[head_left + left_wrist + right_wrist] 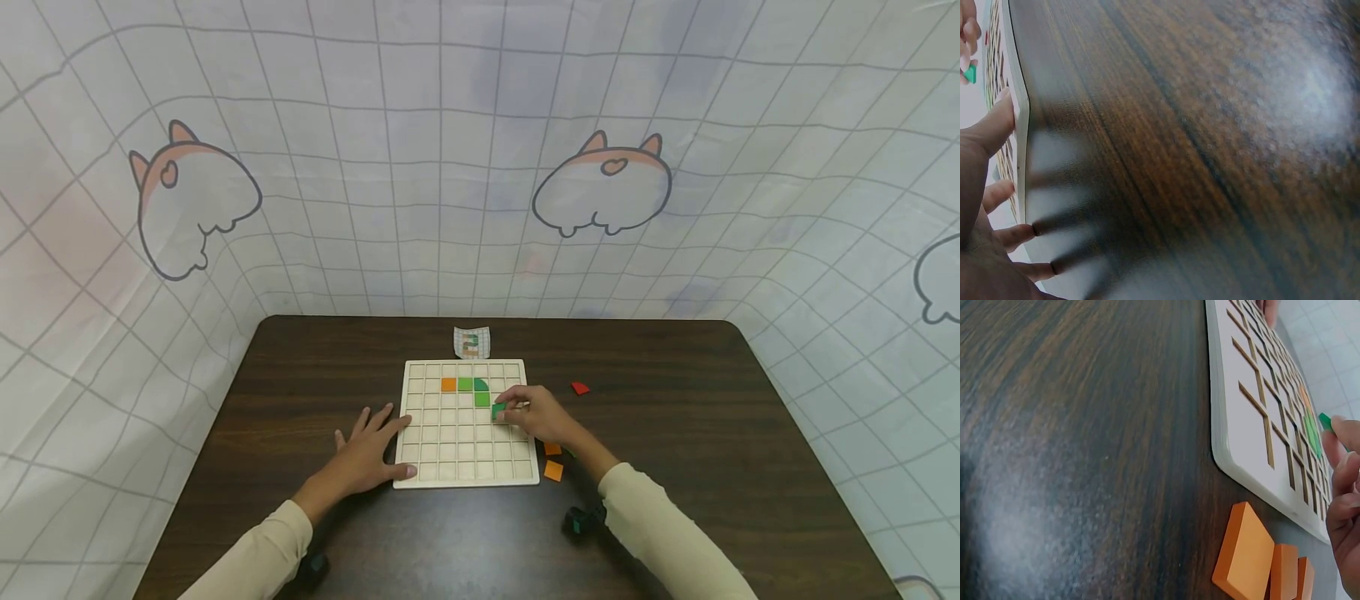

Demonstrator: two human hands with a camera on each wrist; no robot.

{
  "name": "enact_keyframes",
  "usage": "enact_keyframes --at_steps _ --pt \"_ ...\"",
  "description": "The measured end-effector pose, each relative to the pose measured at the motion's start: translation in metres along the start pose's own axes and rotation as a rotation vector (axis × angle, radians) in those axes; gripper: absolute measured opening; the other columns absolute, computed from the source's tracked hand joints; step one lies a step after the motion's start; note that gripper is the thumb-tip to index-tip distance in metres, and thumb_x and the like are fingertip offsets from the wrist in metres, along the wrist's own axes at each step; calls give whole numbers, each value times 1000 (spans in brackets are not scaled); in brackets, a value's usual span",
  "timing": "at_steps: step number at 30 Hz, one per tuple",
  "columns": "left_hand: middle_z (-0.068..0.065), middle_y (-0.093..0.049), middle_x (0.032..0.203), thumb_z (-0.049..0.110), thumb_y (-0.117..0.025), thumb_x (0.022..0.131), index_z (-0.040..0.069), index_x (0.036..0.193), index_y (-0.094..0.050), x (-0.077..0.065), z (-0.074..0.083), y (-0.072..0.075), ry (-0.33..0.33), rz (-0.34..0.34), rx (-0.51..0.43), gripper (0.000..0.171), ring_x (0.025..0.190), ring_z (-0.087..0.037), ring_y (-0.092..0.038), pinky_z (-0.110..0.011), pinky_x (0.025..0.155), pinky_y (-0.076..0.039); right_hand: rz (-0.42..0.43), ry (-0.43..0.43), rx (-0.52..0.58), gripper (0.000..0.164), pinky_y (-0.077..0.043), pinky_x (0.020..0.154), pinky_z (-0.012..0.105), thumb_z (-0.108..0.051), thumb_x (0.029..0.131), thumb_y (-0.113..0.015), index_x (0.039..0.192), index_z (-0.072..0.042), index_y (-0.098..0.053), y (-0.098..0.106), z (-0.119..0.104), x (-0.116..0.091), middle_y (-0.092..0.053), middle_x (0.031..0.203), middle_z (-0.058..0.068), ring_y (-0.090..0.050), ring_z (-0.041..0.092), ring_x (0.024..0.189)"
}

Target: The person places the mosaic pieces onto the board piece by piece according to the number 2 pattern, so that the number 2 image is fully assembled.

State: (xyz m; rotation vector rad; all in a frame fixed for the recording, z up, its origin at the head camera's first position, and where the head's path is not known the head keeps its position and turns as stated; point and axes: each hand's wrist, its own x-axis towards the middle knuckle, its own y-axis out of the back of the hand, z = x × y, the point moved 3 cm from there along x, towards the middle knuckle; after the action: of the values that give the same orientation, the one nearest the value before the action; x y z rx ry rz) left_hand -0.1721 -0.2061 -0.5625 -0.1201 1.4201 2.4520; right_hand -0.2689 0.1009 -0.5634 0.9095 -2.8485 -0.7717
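Note:
A pale grid board (456, 433) lies on the table with raised lines making square cells. In its upper rows sit an orange square tile (448, 384), a light green square tile (465, 384), a dark green rounded tile (481, 384) and, below that, another light green tile (482, 399). My right hand (534, 412) pinches a dark green tile (1325, 421) between thumb and fingertips just over the board's right part. My left hand (363, 457) rests at the board's left edge, fingers spread, with thumb and a fingertip touching the rim; its other fingers reach the table.
A small printed pattern card (472, 342) lies behind the board. To the right is a red tile (580, 388). Orange tiles (553, 471) lie by the board's lower right corner, partly under my right forearm. A patterned white sheet (465, 208) hangs behind the table.

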Motion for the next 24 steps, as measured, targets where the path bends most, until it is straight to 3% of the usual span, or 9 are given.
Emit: enact_keyframes --at_steps 11,21,24 --pt "-16 -21 166 54 -78 82 22 155 -42 1 0 2 2 -7 -2 87 152 -52 -8 -88 100 -5 -5 0 22 22 -44 50 25 -18 96 -69 116 -8 -70 -6 -2 4 -65 97 8 -48 10 51" --pt "-15 -22 167 56 -77 82 23 155 -42 0 0 0 16 -10 8 88 152 -51 -9 -88 101 -6 -1 26 -28 19 -46 61 23 -17 96 -70 113 -9 -72 -12 -4 8 -64 95 4 -55 10 74" --pt "-15 -22 166 55 -78 81 23 154 -42 0 2 0 15 -7 10 87 152 -52 -9 -88 101 -6 -11 32 -19 20 -46 58 23 -17 96 -69 114 -8 -72 -14 -6 9 -64 96 5 -54 9 68"
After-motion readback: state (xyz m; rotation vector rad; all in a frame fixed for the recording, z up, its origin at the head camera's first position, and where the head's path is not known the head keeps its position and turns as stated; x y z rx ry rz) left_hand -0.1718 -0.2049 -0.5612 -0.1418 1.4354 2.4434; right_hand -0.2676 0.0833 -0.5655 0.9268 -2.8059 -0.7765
